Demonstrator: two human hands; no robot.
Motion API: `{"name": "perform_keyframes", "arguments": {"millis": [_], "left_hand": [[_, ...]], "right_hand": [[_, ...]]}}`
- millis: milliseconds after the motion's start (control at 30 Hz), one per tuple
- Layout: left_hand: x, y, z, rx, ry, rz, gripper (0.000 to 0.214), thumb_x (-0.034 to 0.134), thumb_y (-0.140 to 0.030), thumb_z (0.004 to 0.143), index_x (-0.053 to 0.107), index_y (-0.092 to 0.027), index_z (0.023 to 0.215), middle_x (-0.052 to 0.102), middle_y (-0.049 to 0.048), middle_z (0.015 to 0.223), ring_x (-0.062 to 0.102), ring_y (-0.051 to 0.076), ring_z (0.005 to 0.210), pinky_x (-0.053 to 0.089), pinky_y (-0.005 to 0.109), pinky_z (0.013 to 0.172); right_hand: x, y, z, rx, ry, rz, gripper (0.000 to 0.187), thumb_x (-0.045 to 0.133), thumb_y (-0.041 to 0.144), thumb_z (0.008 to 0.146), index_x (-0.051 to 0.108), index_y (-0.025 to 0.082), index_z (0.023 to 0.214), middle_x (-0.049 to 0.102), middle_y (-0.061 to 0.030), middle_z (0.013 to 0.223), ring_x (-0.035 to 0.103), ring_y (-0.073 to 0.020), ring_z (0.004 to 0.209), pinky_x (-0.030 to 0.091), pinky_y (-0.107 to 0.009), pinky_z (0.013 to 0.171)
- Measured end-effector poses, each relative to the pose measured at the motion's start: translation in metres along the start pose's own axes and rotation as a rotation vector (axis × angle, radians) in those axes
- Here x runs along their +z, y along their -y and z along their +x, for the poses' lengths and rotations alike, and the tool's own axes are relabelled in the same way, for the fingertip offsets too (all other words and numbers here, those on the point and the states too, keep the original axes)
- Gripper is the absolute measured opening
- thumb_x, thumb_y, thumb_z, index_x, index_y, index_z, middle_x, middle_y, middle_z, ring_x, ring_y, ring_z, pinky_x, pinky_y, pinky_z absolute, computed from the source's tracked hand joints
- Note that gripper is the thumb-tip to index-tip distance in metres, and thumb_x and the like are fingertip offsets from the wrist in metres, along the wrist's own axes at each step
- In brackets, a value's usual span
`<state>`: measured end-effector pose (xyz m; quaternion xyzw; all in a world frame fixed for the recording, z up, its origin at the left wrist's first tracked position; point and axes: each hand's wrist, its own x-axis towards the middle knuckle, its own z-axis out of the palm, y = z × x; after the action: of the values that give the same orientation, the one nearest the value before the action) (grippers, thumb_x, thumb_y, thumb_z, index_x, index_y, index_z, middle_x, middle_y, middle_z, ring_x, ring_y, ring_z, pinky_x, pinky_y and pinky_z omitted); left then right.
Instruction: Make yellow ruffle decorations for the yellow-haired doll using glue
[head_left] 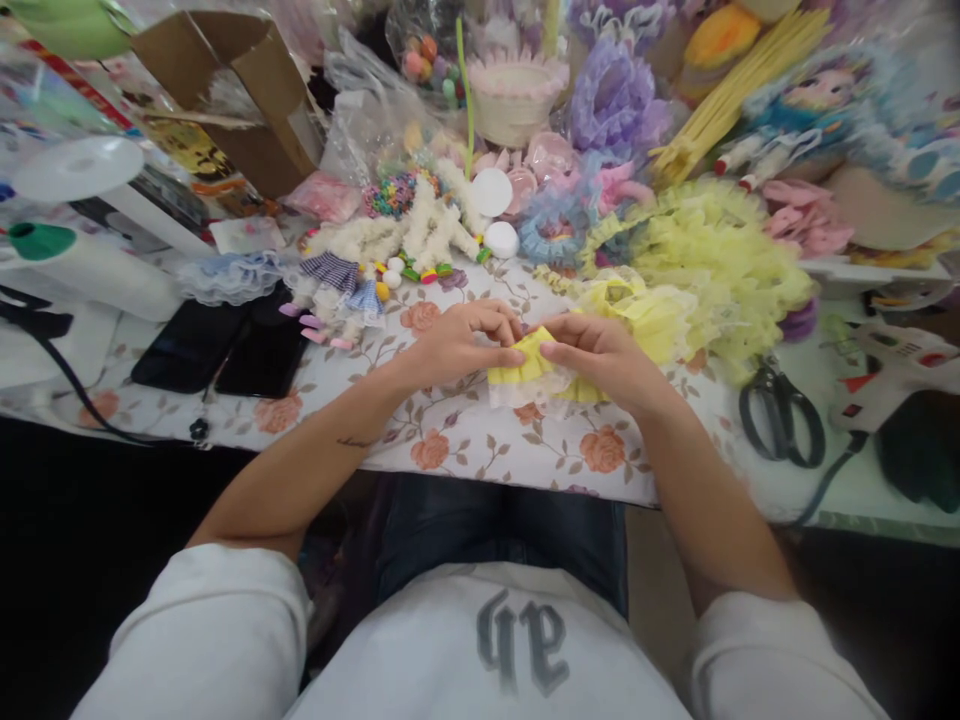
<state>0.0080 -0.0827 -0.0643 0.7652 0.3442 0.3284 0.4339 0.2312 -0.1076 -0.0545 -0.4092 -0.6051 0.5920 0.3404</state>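
Observation:
Between my two hands is a strip of yellow ruffled fabric (534,362) with a white lace edge hanging down over the flowered cloth. My left hand (472,342) pinches its left side, thumb in front and fingers curled behind. On the other side my right hand (589,352) grips the top edge with its thumb pressed on the fabric. Just beyond my right hand lies more yellow lace-edged fabric (645,312), which runs up against a large heap of pale yellow ruffled trim (727,255).
Black scissors (781,415) and a white glue gun (892,375) lie at the right. Two dark phones (262,345) rest at the left beside small doll parts in checked skirts (334,275). A cardboard box (225,90) and purple ruffles (615,105) crowd the back.

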Motion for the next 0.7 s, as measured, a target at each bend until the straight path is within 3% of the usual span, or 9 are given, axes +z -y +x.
{"name": "perform_keyframes", "arguments": {"millis": [133,200,300,500,700], "left_hand": [[-0.0023,0.0039,0.0011,-0.076,-0.147,-0.156,0.026,0.08,-0.03,0.072,0.062,-0.016,0.06,0.068,0.0042,0.092,0.06,0.014,0.082,0.047,0.029,0.075],[-0.0035,0.0038,0.0012,-0.094,-0.157,-0.194,0.027,0.081,-0.029,0.07,0.06,-0.015,0.059,0.068,0.0043,0.093,0.058,0.012,0.076,0.045,0.027,0.068],[-0.0039,0.0014,0.0012,-0.108,-0.109,-0.256,0.029,0.082,-0.03,0.069,0.059,-0.015,0.059,0.069,0.0048,0.094,0.058,0.011,0.074,0.044,0.026,0.064],[0.0003,0.0003,0.0022,-0.15,-0.034,-0.384,0.03,0.083,-0.031,0.068,0.06,-0.014,0.06,0.069,0.0057,0.089,0.061,0.013,0.076,0.046,0.026,0.066],[0.0018,0.0003,0.0021,-0.214,-0.07,-0.301,0.033,0.084,-0.037,0.067,0.061,-0.015,0.06,0.063,0.0029,0.074,0.055,0.011,0.066,0.041,0.025,0.06]], "right_hand": [[-0.0049,-0.0003,0.0005,-0.044,-0.191,0.004,0.027,0.072,0.039,0.084,0.074,0.024,0.107,0.066,0.0009,0.075,0.06,-0.0126,0.068,0.052,-0.028,0.067],[-0.0066,-0.0024,0.0017,-0.039,-0.236,0.038,0.024,0.068,0.04,0.087,0.075,0.024,0.103,0.068,-0.0007,0.079,0.062,-0.0135,0.071,0.054,-0.029,0.068],[-0.0064,-0.0053,0.0029,-0.022,-0.222,0.038,0.027,0.065,0.045,0.089,0.077,0.023,0.099,0.071,-0.0031,0.088,0.064,-0.0154,0.077,0.054,-0.03,0.069],[-0.0023,-0.0028,-0.0006,-0.059,-0.13,-0.104,0.021,0.071,0.041,0.084,0.078,0.021,0.088,0.068,0.0004,0.077,0.054,-0.0113,0.066,0.044,-0.026,0.062],[-0.0001,-0.0031,0.0002,-0.016,-0.13,-0.058,0.019,0.074,0.037,0.079,0.075,0.019,0.085,0.071,-0.0011,0.079,0.058,-0.0126,0.068,0.045,-0.027,0.063]]}}
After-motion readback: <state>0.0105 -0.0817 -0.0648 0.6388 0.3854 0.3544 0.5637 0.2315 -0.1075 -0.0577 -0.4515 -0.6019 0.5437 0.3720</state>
